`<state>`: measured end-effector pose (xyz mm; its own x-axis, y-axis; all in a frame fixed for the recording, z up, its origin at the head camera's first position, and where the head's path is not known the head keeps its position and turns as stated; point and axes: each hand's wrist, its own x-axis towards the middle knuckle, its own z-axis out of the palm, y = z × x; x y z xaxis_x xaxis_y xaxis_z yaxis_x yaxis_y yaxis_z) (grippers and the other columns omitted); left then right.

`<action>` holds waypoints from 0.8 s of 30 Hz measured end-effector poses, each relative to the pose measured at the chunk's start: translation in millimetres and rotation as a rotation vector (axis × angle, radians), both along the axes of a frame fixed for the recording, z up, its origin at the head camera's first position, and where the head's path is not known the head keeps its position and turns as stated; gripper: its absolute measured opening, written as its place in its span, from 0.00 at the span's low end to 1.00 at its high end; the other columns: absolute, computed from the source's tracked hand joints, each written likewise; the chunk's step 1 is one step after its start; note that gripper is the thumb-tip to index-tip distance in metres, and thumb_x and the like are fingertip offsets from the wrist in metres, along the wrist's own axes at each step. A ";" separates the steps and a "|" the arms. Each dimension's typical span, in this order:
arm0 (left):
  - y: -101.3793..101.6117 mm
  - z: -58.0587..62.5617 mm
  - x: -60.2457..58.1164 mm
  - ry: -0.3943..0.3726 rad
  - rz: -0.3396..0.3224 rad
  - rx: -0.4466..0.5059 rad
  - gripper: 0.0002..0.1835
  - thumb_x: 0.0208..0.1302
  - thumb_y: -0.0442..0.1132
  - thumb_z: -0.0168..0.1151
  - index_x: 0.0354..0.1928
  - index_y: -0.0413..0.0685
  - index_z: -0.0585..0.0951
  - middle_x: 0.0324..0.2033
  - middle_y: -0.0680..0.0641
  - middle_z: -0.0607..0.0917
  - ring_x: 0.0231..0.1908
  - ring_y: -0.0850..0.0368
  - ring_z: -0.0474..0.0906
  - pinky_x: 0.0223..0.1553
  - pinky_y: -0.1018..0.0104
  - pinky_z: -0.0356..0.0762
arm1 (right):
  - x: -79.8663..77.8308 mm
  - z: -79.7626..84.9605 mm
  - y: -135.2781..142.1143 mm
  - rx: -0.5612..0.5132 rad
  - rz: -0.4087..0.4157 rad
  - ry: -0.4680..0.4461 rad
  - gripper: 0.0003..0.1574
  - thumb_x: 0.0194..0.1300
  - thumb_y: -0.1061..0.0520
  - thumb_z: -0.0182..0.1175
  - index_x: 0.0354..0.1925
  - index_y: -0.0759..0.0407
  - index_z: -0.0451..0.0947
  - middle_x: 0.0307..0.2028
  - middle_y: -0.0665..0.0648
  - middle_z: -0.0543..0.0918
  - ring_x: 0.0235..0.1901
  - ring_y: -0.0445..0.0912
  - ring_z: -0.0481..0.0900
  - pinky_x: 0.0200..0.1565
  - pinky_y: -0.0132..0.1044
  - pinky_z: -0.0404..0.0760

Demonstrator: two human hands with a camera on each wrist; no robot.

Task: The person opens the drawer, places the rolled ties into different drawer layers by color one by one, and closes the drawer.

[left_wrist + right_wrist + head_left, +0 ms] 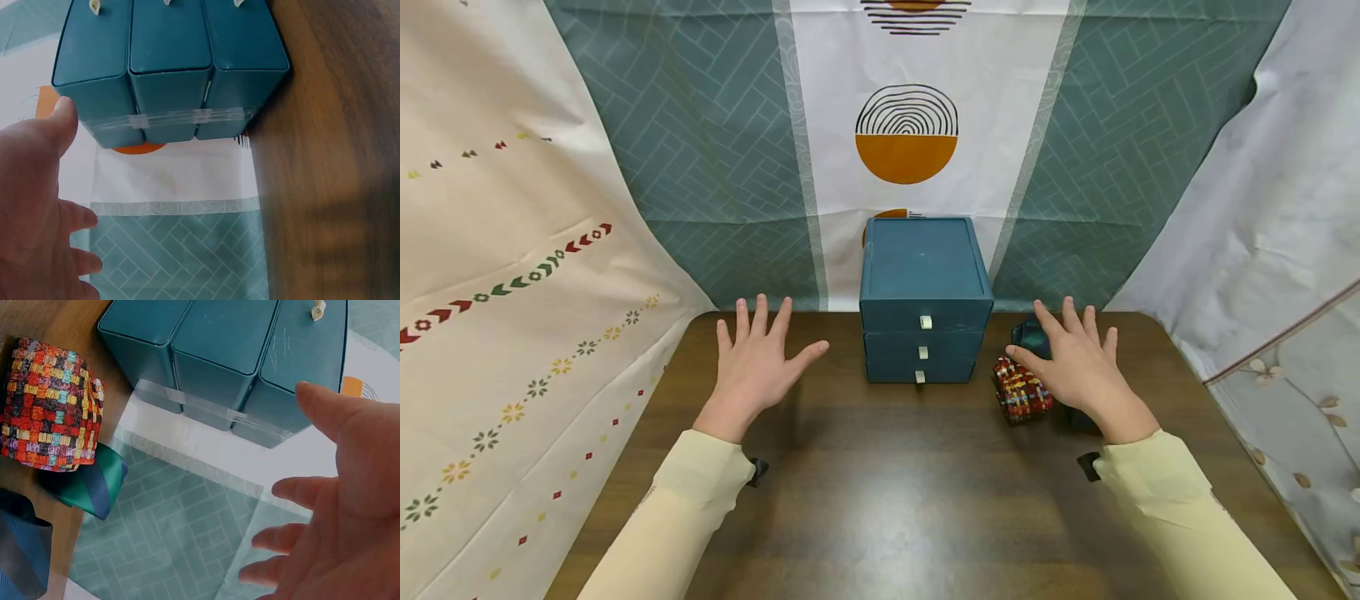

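My left hand (751, 367) hovers over the left side of the table, fingers spread and holding nothing. My right hand (1078, 371) is likewise spread over the right side, above several rolled pieces of cloth. One is a multicoloured woven roll (53, 406), red, yellow and black. Behind it lies a green roll with a dark blue stripe (94, 481), like a rolled necktie. A blue roll with a grey stripe (22, 550) is mostly hidden under the right hand in the head view. Between the hands stands a teal three-drawer box (925, 258), its drawers closed.
Small pale pull tabs (926, 322) mark the drawer fronts, and clear tape (187, 117) runs along the box's side. The dark wood table (880, 492) ends at a patterned cloth backdrop (722, 150). Light cloths (1285, 217) hang at both sides.
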<state>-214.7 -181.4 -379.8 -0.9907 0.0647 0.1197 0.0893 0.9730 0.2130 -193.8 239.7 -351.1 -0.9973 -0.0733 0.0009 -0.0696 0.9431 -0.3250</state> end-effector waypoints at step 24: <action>50.3 32.3 -45.6 -0.078 -0.229 0.619 0.33 0.61 0.67 0.50 0.68 0.74 0.60 0.64 0.49 0.71 0.61 0.50 0.71 0.56 0.48 0.74 | -11.2 5.2 -44.2 -0.494 0.140 0.256 0.19 0.65 0.43 0.57 0.49 0.49 0.81 0.35 0.49 0.86 0.32 0.41 0.82 0.28 0.36 0.79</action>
